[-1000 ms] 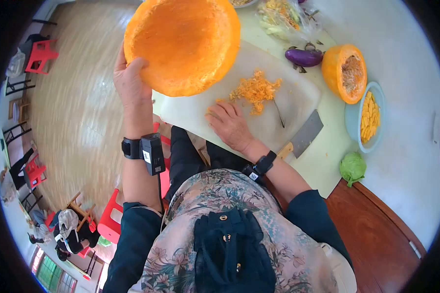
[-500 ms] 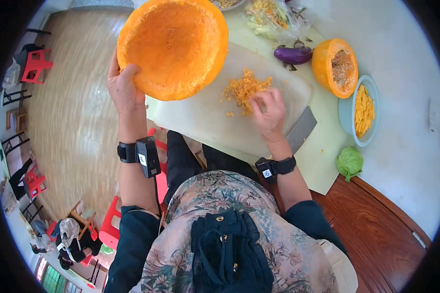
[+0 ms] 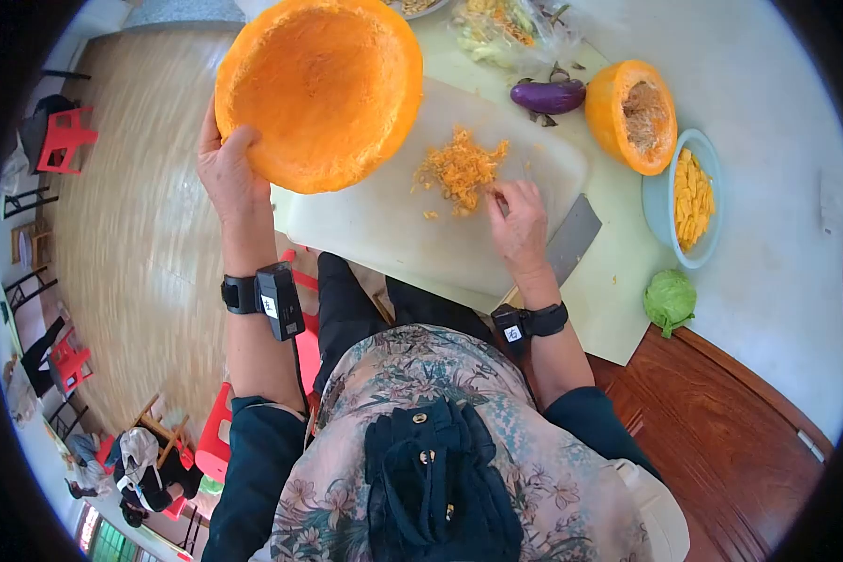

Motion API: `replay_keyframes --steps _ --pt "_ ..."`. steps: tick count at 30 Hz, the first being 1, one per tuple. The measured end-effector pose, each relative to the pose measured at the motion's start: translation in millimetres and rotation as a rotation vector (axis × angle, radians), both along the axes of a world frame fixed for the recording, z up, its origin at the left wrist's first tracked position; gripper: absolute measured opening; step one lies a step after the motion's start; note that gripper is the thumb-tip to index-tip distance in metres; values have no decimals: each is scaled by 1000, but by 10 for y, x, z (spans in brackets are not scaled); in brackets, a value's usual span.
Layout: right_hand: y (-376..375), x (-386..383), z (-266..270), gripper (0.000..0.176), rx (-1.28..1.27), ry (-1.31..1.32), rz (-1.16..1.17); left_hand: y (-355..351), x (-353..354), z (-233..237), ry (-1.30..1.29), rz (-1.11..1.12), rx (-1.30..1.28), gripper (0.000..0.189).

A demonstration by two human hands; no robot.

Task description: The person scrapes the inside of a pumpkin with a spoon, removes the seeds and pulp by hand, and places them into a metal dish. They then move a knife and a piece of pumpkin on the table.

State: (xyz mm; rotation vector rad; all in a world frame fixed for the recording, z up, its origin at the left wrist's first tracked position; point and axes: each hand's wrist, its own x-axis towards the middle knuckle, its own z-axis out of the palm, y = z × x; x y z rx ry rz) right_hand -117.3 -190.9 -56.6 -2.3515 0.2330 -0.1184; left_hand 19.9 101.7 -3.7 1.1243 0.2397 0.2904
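Observation:
My left hand (image 3: 231,173) grips the lower left rim of a hollowed orange pumpkin half (image 3: 323,89), its inside turned toward me, raised over the left part of the white cutting board (image 3: 375,220). Beside a heap of orange shreds (image 3: 461,169) on the board is my right hand (image 3: 518,217). Its fingers are pressed together near the heap's right edge; anything between them is too small to make out. A knife (image 3: 573,234) with a wide grey blade lies at the board's right edge, partly hidden behind my right hand.
A purple eggplant (image 3: 550,96), a seedy pumpkin half (image 3: 632,117), a blue bowl (image 3: 658,211) of yellow-orange pieces and a green cabbage (image 3: 670,302) are on the right. A plastic bag (image 3: 515,36) lies behind the board. Red stools (image 3: 64,140) stand on the floor at left.
My right hand's fingers have closed more and shifted slightly down beside the shreds. The pumpkin half in my left hand appears slightly farther left, as the whole view has shifted a little.

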Motion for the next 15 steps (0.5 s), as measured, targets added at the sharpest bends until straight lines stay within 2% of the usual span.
replay_keyframes --steps 2,6,7,8,9,10,11,12,13,15 --pt "-114 -58 -72 23 -401 -42 46 14 8 -14 -2 7 8 57" --pt "-220 -262 -131 24 -468 123 1 30 9 -20 22 -2 19 56" --pt "-394 -425 -306 26 -327 91 -17 6 -56 -187 73 -65 27 56" --pt "-332 -206 -450 29 -130 -15 5 230 40 -256 58 -79 93 57" --pt "-263 -187 -193 38 -82 101 42 211 4 -253 26 -22 206 59" --pt "-323 -173 -269 44 -172 129 88 139 -66 -40 140 41 295 57" --pt "-324 -195 -192 44 57 97 68 307 75 -800 44 241 494 55" --pt "-396 -202 -293 43 112 150 0 164 18 -345 -71 27 214 57" --pt "-369 -197 -133 43 62 94 58 84 -16 -307 -66 9 111 61" --pt "-238 -146 274 40 111 102 16 -10 -16 -87 -37 18 -77 63"
